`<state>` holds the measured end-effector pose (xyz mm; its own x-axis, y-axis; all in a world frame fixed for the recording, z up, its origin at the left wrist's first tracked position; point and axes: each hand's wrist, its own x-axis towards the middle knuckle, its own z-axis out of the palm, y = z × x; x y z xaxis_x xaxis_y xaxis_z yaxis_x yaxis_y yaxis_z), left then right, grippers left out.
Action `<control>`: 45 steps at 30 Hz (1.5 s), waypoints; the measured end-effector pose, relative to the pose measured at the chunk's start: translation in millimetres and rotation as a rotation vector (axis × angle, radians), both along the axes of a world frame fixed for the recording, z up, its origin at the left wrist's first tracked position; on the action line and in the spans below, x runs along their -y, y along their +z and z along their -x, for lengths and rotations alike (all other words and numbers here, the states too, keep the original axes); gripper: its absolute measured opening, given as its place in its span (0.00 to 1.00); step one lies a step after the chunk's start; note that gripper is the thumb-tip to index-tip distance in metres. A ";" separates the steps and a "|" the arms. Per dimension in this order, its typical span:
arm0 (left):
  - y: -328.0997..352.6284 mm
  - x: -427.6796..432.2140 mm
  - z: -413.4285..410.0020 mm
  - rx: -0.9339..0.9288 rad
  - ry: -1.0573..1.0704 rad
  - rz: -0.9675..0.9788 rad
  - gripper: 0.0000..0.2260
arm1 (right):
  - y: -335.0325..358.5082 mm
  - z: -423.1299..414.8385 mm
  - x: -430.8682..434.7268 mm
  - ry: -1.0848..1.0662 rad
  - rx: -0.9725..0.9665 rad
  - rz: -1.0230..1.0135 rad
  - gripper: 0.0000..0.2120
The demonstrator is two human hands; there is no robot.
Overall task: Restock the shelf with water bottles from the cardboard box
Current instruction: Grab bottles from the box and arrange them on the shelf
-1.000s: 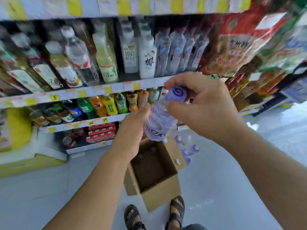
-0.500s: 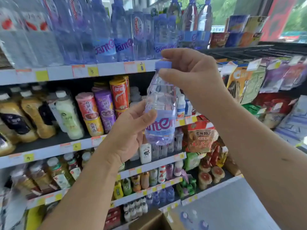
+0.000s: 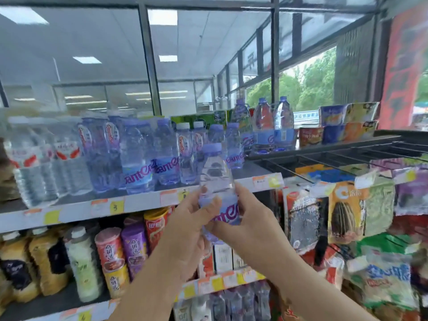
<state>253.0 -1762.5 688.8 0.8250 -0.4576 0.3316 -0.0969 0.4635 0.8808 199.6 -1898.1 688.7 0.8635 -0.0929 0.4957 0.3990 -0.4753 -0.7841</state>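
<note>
Water bottle (image 3: 216,181) upright, cap above fingers. Left hand (image 3: 187,218) and right hand (image 3: 249,222) fingers curled around bottle's lower body, before top shelf (image 3: 139,202).

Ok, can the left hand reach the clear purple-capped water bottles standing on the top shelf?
Probably yes. The left hand is just below the grey shelf edge, and nothing blocks the row of clear purple-capped bottles. But it grips a clear plastic water bottle with the right hand.

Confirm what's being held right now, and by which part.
One water bottle, upright, held by both hands at its lower half: left hand wraps the label from the left, right hand grips label and base. Upper half free.
</note>
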 end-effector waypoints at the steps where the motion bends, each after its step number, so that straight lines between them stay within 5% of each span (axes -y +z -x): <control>1: 6.2 12.4 -5.1 0.002 0.019 -0.004 0.17 | 5.7 -9.6 11.0 -0.014 0.006 -0.005 0.32; 4: 21.6 41.7 -24.1 -0.042 0.106 -0.032 0.33 | 24.5 -40.6 43.2 -0.040 0.007 0.003 0.36; 7: 37.0 61.7 -42.7 -0.013 0.173 -0.134 0.38 | 44.5 -71.9 68.9 -0.103 0.013 0.073 0.29; 12: 55.4 66.6 -66.8 0.076 0.344 -0.206 0.24 | 67.6 -136.6 108.0 -0.184 0.008 0.082 0.29; 25: 55.7 69.3 -125.3 0.106 0.434 -0.368 0.25 | 49.4 -245.0 142.2 -0.222 -0.180 0.149 0.26; 33: 54.6 79.4 -152.1 0.066 0.492 -0.370 0.08 | 47.1 -263.0 139.3 -0.265 -0.111 0.215 0.27; 41: 45.2 76.8 -145.7 -0.029 0.472 -0.255 0.10 | 47.1 -254.4 134.4 -0.296 -0.138 0.234 0.29; 45: 41.6 69.2 -133.0 -0.034 0.463 -0.276 0.08 | 48.3 -221.3 119.3 -0.367 0.016 0.233 0.27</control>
<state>386.1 -1831.7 730.5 0.9692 -0.1099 0.2204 -0.2059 0.1301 0.9699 420.9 -2017.3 737.0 0.7861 -0.2761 0.5531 0.1823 -0.7514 -0.6342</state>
